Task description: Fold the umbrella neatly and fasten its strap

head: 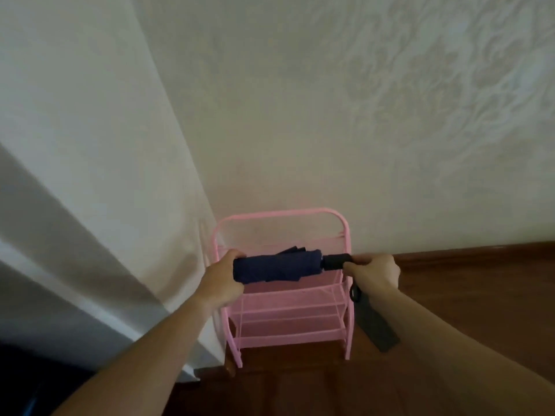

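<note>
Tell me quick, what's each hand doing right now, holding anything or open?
Left hand: closed around the canopy end of the collapsed navy-blue fabric umbrella.
Right hand: closed on the umbrella's black cylindrical handle.

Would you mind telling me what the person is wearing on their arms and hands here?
Nothing visible: the left hand and right hand are bare, without gloves, rings or a watch, and both forearms are uncovered to the frame edge, with no sleeve in view.
</note>
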The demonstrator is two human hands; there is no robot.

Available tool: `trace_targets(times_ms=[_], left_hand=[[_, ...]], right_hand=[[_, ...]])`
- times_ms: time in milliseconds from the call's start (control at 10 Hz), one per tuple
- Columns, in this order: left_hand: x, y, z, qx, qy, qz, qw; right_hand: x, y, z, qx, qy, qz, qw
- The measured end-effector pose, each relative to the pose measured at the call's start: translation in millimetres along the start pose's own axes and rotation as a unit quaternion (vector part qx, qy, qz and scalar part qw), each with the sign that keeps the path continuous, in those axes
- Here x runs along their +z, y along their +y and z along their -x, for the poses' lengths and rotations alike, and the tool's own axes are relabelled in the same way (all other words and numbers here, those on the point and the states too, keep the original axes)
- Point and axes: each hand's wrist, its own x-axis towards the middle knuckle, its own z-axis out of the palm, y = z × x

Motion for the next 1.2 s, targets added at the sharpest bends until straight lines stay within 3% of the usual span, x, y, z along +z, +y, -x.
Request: trace_targets(times_ms=[100, 200, 300, 400, 500, 600, 700, 800, 1000, 1200], left_hand=[[26, -31, -43, -0.005, -0.037, -0.109, 0.993], [57, -53, -64, 0.044, -0.019, -0.260, 0.964], [79, -64, -81, 0.058, -0.017, -0.323, 0.944], [94, -72, -94, 0.057, -0.057, -0.315, 0.946], [103, -80, -98, 0.051, -0.077, -0.308, 0.947], [107, -81, -98, 0.068, -0.050, -0.289, 0.954], [113, -86, -93, 0.149, 0.007, -0.282, 0.948], [123, -91, -89, 0.197, 0.032, -0.312, 0.929], [130, -84, -79, 0.155, 0.042, -0.373, 0.914], [86, -36, 3, 0.124, 0.058, -0.258, 0.956]], right_hand=[[39, 12, -41, -0.040, 0.003, 0.110, 0.993], [71, 29, -65, -0.092, 0.008, 0.239, 0.967], [94, 40, -74, -0.124, 0.006, 0.355, 0.926], [108, 45, -76, -0.152, -0.017, 0.432, 0.889], [113, 47, -80, -0.160, -0.044, 0.456, 0.875], [112, 48, -82, -0.181, -0.087, 0.450, 0.870], [117, 58, -69, -0.255, -0.122, 0.443, 0.851], [126, 76, -61, -0.336, -0.176, 0.472, 0.796], [134, 89, -66, -0.332, -0.149, 0.500, 0.786], [75, 60, -4, -0.292, -0.087, 0.444, 0.842]])
